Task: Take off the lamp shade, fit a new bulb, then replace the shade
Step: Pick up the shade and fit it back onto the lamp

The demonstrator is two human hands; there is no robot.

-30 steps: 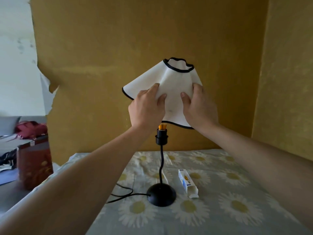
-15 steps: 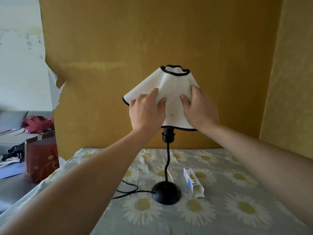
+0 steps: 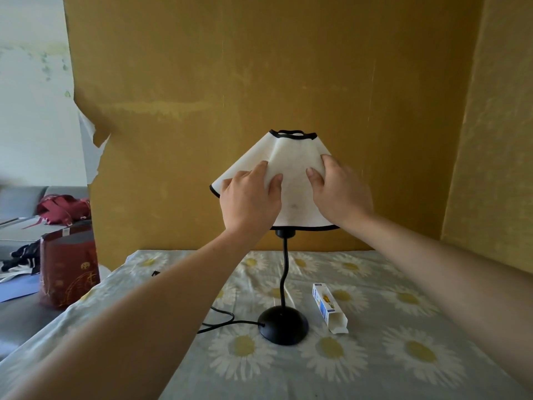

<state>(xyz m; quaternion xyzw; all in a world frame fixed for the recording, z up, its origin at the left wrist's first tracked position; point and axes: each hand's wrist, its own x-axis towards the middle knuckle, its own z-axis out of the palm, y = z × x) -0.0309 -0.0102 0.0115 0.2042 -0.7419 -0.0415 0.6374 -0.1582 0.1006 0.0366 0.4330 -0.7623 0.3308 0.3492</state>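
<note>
Both hands (image 3: 251, 197) (image 3: 340, 194) grip shade (image 3: 291, 157); bulb box (image 3: 328, 307) beside lamp base (image 3: 284, 327).

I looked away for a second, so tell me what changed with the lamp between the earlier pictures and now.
The lamp shade came down: a second ago it was held above the socket with an orange bulb tip showing, and now it covers that, with only the socket collar below its rim. The left hand and right hand kept the same grip on it. The lamp base, cord and bulb box stayed put.
</note>
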